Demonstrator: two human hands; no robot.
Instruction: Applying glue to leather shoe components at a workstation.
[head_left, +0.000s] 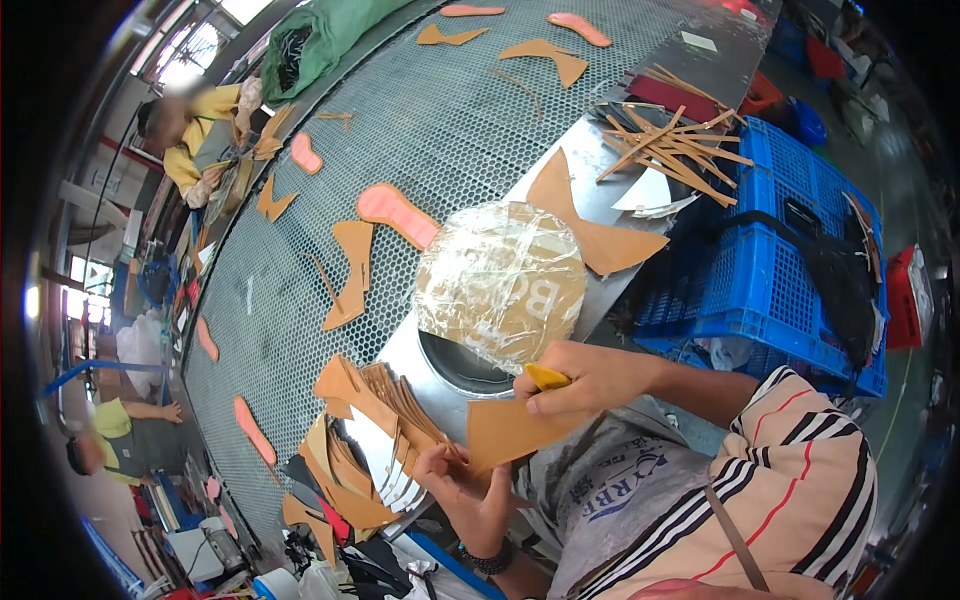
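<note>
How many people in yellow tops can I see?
2: one person at the upper left beside the mesh table, another person lower down the left side. More may be hidden.

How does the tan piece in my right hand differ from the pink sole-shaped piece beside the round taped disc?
The tan piece is held up by the right hand; the pink piece lies on the perforated table. The tan piece shows sharp corners; the pink piece has a rounded end. Both look flat.
</note>
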